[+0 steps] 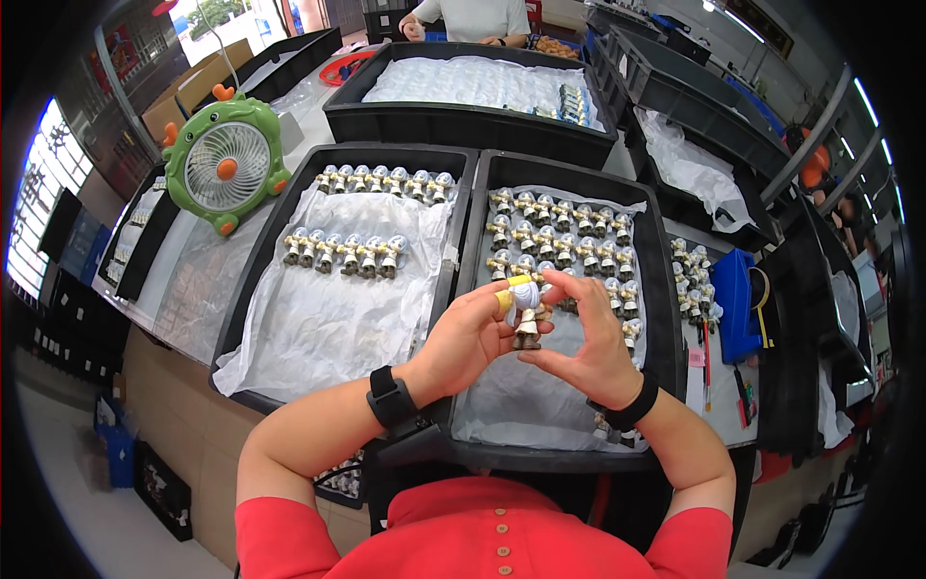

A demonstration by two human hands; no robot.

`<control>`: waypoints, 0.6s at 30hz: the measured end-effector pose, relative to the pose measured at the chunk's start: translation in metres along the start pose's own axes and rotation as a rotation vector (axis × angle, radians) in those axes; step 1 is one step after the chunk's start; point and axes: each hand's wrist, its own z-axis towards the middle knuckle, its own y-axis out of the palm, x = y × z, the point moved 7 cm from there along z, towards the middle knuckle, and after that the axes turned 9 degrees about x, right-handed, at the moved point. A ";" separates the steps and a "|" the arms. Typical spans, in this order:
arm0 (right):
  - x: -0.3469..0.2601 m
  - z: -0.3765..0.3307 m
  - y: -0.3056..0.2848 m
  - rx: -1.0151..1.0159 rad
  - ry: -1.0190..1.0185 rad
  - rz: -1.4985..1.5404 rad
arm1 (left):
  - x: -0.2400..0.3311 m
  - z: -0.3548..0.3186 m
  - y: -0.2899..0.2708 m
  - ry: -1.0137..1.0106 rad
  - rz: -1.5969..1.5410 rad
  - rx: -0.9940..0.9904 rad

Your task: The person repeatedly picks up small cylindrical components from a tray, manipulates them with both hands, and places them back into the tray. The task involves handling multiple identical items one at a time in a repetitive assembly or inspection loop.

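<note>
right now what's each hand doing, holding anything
Left hand: closed on the small figurine, thumb near its head.
Right hand: closed on the same figurine from the other side.

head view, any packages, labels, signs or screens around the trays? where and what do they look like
Cardboard box: far left behind the green fan, brown, rectangular.
Small boxes: right end of the far black tray, a row of blue and white packs.
Pink note: table right of the right tray, small square.
No screens visible.
</note>
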 end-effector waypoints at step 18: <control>0.016 0.001 -0.003 0.051 0.118 0.155 | -0.002 0.002 -0.006 0.043 -0.032 0.028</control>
